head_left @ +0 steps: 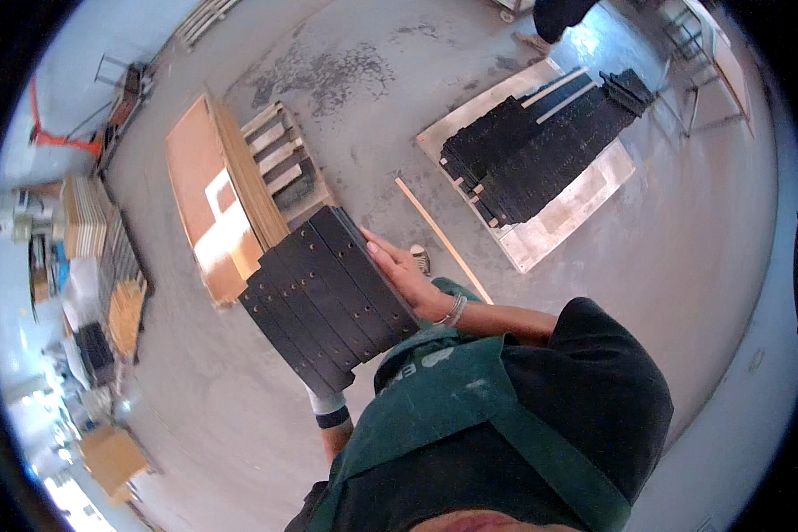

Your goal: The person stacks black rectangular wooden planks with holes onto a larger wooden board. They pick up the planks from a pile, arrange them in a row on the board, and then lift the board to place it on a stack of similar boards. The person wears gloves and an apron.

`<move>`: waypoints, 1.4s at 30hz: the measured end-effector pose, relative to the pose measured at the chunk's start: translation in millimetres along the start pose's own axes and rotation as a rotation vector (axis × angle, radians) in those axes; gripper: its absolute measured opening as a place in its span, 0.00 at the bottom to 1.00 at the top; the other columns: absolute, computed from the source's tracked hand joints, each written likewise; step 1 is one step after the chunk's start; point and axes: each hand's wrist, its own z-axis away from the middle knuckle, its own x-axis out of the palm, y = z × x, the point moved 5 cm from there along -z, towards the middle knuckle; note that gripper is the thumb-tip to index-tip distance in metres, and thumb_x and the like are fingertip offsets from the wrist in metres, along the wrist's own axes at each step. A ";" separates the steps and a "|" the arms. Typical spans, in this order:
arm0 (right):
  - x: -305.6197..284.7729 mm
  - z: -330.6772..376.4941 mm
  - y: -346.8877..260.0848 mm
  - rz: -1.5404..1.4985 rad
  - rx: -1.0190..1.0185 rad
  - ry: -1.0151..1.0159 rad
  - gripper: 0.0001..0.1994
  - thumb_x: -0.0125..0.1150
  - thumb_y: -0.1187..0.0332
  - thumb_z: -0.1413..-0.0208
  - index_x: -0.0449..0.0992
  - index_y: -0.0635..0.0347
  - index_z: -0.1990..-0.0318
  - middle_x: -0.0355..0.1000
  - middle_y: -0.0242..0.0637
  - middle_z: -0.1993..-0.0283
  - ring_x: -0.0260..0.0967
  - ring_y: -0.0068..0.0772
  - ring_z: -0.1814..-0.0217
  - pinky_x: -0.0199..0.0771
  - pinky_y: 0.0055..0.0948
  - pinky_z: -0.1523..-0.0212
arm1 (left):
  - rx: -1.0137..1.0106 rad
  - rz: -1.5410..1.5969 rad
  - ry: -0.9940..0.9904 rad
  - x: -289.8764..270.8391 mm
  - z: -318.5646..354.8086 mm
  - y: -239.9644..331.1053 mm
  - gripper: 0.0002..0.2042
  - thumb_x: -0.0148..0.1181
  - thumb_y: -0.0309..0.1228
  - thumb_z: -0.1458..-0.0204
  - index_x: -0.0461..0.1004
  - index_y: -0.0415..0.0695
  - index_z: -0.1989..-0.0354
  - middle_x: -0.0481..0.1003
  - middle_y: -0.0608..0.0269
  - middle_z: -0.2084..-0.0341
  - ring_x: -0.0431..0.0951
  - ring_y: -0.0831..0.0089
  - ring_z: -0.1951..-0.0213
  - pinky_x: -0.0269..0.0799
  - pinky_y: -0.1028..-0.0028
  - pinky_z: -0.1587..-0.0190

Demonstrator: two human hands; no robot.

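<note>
Several black drilled boards (324, 297) lie side by side as one bundle in front of my torso, carried between both hands. Small round holes run along the ends of the boards. My right hand (408, 277) is closed against the bundle's far right edge, with a bracelet at the wrist. On the other side, my left hand (325, 404), in a whitish glove with a dark wristband, supports the bundle's near left end. Its fingers are hidden by the boards.
Ahead left, brown panels (206, 191) stand stacked beside a wooden pallet (279, 151). A large pile of black boards (541, 146) covers a pale base ahead right. A wooden strip (443, 238) lies on the floor between them. Another person (559, 18) stands at the far edge.
</note>
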 end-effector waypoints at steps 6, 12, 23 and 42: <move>-18.3 -78.8 -77.3 0.123 -0.160 0.189 0.27 0.49 0.53 0.31 0.61 0.55 0.30 0.65 0.32 0.36 0.62 0.24 0.38 0.65 0.26 0.39 | -0.223 0.174 -0.243 85.1 -146.3 36.1 0.28 0.50 0.40 0.37 0.55 0.45 0.31 0.60 0.57 0.33 0.62 0.56 0.35 0.58 0.54 0.33; -44.0 -160.4 -145.0 -0.055 -0.281 0.278 0.27 0.48 0.54 0.31 0.61 0.56 0.30 0.64 0.32 0.35 0.62 0.24 0.38 0.63 0.26 0.38 | -0.213 0.099 -0.459 172.2 -295.2 68.9 0.28 0.51 0.40 0.39 0.56 0.44 0.32 0.62 0.53 0.35 0.63 0.52 0.35 0.59 0.50 0.34; -110.4 -293.7 -267.5 -0.119 -0.613 0.702 0.28 0.43 0.55 0.29 0.57 0.62 0.29 0.59 0.35 0.30 0.55 0.25 0.30 0.52 0.27 0.30 | -0.220 -0.066 -0.974 378.4 -565.3 102.2 0.29 0.53 0.40 0.43 0.59 0.42 0.34 0.64 0.46 0.39 0.63 0.46 0.36 0.60 0.43 0.36; -302.0 -398.2 -446.5 -0.278 -0.998 1.373 0.30 0.44 0.54 0.30 0.55 0.66 0.29 0.55 0.40 0.27 0.50 0.30 0.25 0.45 0.29 0.27 | -0.840 -0.098 -1.507 840.8 -724.4 138.0 0.26 0.41 0.48 0.34 0.64 0.45 0.35 0.68 0.55 0.39 0.72 0.59 0.43 0.71 0.56 0.42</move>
